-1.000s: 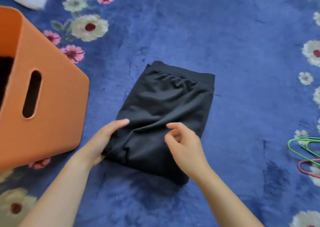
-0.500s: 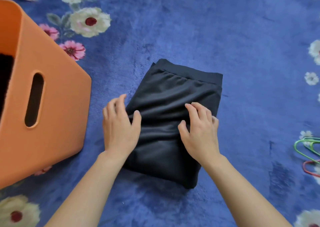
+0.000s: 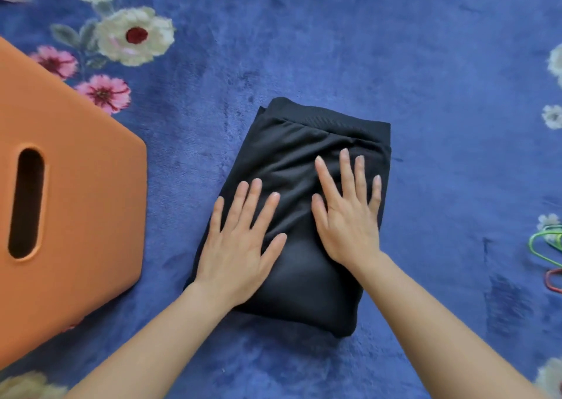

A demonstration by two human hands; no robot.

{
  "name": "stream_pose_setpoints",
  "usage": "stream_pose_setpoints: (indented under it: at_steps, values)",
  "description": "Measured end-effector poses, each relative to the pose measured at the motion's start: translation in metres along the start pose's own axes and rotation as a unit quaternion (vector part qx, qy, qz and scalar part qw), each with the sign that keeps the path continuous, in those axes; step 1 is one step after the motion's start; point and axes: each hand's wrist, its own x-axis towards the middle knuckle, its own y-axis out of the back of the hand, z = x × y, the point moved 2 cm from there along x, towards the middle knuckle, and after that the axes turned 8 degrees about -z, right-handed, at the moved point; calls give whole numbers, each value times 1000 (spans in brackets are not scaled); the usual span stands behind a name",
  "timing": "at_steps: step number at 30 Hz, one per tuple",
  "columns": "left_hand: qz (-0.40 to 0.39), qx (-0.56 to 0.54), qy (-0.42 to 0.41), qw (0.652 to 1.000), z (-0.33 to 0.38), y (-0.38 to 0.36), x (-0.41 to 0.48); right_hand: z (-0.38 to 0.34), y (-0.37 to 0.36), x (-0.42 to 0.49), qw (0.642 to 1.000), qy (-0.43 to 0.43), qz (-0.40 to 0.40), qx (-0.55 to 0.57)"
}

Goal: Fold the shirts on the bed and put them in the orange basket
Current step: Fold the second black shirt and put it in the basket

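Our left hand (image 3: 240,246) and right hand (image 3: 349,216) lie flat, fingers spread, side by side on the folded black shirt (image 3: 292,155), pressing it down (holding nothing). The shirt lies on the blue bed (image 3: 380,48), its long side pointing away from us. The orange basket (image 3: 88,204) stands to the left, so our left hand is nearer to it.

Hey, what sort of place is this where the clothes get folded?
Most likely a bedroom at home. The folded black garment lies on a plush blue blanket with printed flowers, like a bedspread; an orange plastic basket stands to its left, and coloured wire hangers lie at the right edge.
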Motion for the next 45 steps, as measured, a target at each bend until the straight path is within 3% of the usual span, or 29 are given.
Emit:
stream_pose_setpoints:
  at_steps: [2,7,9,11,13,16,19,21,23,25,26,29,33,35,39,43,45]
  values:
    - [-10,8,-2,1000,-6,0,18,0,-8,-9,1000,5,-19,4]
    - [-35,-58,178,982,-38,9,66,18,-20,-32,999,-35,-30,-18]
    - [15,-72,147,986,-31,21,75,16,-19,-40,999,-42,-28,-2]
    - [63,-70,29,995,-19,26,82,10,-14,-48,999,-25,-18,15]
    - [36,26,-75,996,-14,20,90,7,-16,-57,1000,7,-21,11]
    - [-20,37,2,999,-25,12,110,14,-27,-70,999,34,-40,-15]
    - [-23,-61,56,996,-22,13,116,28,-28,-79,998,54,-35,7]
    - [32,-172,81,981,-21,16,101,39,-25,-91,995,16,-20,97]
    - [96,-334,152,925,-27,16,68,48,-21,-105,960,-98,-17,263]
    - [102,-442,230,861,-35,12,25,52,-22,-118,883,-202,-28,423]
    - [78,-452,256,851,-35,11,4,49,-22,-122,848,-231,-44,476]
    - [-36,-413,269,869,-27,7,-32,38,-21,-124,806,-265,-90,521]
    - [-28,-461,260,848,-16,20,-37,42,-1,-120,742,-251,-158,601]
    - [-10,-503,246,829,-11,23,-46,58,11,-122,725,-224,-171,629]
    - [-17,-534,253,806,20,-3,-86,87,11,-144,740,-239,-206,594]
    - [-80,-604,275,744,34,-19,-119,101,3,-162,721,-257,-264,587]
    - [-114,-599,259,749,32,-13,-131,104,10,-163,708,-241,-288,597]
